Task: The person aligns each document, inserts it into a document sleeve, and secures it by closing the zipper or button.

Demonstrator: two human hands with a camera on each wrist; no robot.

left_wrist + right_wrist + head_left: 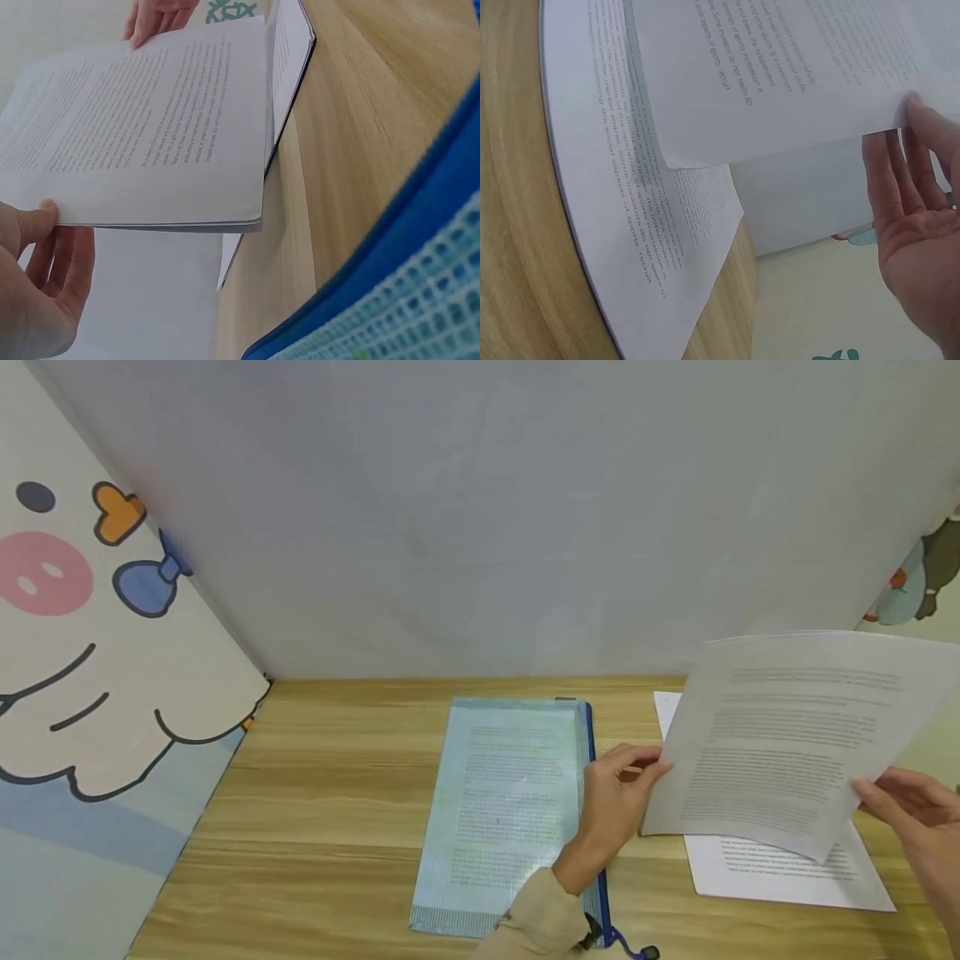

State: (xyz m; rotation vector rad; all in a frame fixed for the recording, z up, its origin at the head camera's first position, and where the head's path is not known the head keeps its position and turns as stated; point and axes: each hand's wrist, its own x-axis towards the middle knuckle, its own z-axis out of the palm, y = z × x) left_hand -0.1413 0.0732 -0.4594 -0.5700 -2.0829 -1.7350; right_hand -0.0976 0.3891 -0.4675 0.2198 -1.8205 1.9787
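A small stack of printed paper sheets (787, 735) is held up at the right, tilted above the table. My left hand (618, 806) pinches its left edge between thumb and fingers; the left wrist view shows several layered edges at that side of the stack (150, 135). At the opposite edge, my right hand (911, 814) pinches the sheets, thumb on the printed face, as the right wrist view (919, 187) also shows. Beneath lies another printed stack (787, 881) on the table, partly hidden by the raised sheets.
A light blue mesh zipper pouch (502, 810) with printed paper inside lies left of the sheets, partly under my left forearm. Its dark blue zipper edge ends in a cord pull (648, 952). A grey wall (480, 527) borders the wooden table (322, 827) at the back.
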